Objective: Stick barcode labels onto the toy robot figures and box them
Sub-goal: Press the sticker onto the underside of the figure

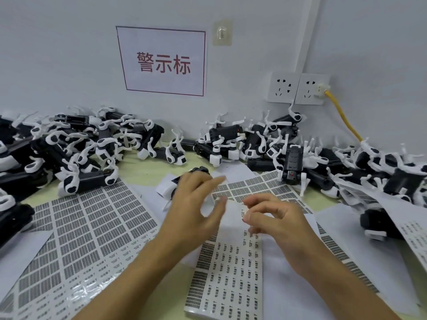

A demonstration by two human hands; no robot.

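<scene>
Both hands hovered over the barcode label sheet (227, 269): left hand (194, 204) spread loose and holding nothing, right hand (272, 218) curled, fingertips at the sheet's top edge, grip unclear through blur. Toy robot figures (76, 146) sat heaped along the wall.

I am looking at a small factory packing station. Heaps of identical black-and-white toy robot figures (76, 144) crowd the table (147, 168) among printed barcode label sheets (92, 229). A red-bordered sign in Chinese (164, 62) and wall sockets (298, 88) mark the plain wall.
</scene>
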